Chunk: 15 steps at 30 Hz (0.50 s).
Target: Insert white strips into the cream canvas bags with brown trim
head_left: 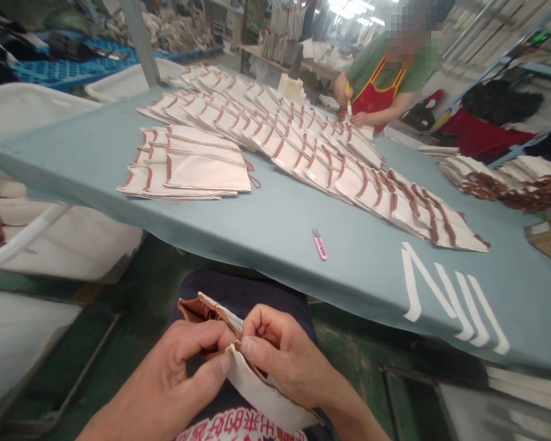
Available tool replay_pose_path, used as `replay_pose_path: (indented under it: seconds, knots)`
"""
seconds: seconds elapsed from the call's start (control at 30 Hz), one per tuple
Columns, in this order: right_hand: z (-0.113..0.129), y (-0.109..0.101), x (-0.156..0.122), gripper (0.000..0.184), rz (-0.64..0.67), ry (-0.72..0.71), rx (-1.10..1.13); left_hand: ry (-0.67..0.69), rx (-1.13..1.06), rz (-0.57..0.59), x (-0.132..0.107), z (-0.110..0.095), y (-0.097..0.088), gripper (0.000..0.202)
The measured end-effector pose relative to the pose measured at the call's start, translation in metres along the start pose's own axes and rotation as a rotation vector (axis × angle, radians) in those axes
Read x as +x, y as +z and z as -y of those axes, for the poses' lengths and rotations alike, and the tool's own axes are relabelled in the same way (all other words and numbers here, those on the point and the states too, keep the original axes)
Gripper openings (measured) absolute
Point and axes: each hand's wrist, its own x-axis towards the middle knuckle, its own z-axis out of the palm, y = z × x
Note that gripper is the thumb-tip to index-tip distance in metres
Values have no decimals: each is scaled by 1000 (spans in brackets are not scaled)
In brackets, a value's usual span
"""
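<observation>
Over my lap I hold a cream cloth bag with brown trim [261, 392]. My left hand [179, 380] pinches its upper edge between thumb and fingers. My right hand [282, 355] is closed on the same edge right beside the left, fingers curled over the brown strap. A folded part of the bag [202, 308] sticks out above my left hand. Pink thread snips [320, 244] lie on the grey-blue table [280, 226] just beyond my hands.
Several cream bags with brown handles lie fanned in a long row [312, 153] and in a small stack [188, 165]. Loose white strips [445, 297] lie at the right. A person in a red apron [381, 86] works at the far end. White bins [50, 239] stand at left.
</observation>
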Motion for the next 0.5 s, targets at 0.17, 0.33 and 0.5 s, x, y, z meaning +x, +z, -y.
replay_pose_path:
  seconds: [0.17,0.33,0.5]
  knots:
    - [7,5,-8,17,-133,-137,-261,-32,-74,-9,1,2,2,29]
    - [1,11,-16,6,-273,-229,-439,-56,-189,23,11,-2,8,39]
    - [-8,10,-20,11,-337,-250,-547,-80,-139,31,9,2,13,42]
